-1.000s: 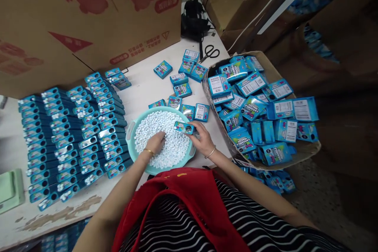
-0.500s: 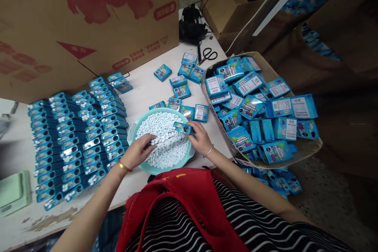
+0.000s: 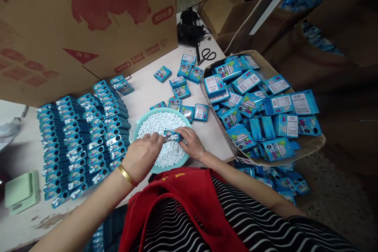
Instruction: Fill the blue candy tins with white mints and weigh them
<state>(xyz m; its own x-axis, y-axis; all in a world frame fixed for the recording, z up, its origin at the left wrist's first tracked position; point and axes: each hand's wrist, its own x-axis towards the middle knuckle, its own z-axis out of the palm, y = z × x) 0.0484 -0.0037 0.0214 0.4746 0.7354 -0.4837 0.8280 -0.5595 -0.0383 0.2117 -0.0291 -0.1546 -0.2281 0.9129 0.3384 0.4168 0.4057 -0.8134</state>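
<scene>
My right hand point(image 3: 191, 141) grips a small blue candy box point(image 3: 173, 136) over a teal bowl point(image 3: 132, 130) full of white candies point(image 3: 168, 156). White pieces show along the near side of the box. My left hand point(image 3: 144, 151), back of the hand up, is closed, its fingertips against the box's left end. A small greyish sliver shows between those fingertips and the box; what it belongs to is hidden. Left of the bowl, blue boxes point(image 3: 97, 141) stand in several tight rows, many with white candies at their round openings.
A carton point(image 3: 307, 151) heaped with blue boxes stands on the right. Loose boxes point(image 3: 181, 91) and scissors point(image 3: 207, 55) lie beyond the bowl. A large cardboard box point(image 3: 118, 43) walls off the back left. A green scale point(image 3: 22, 191) sits on the left of the table point(image 3: 144, 86).
My left hand has turned over and come up from the candies to the box. The box has moved left and nearer to me in my right hand.
</scene>
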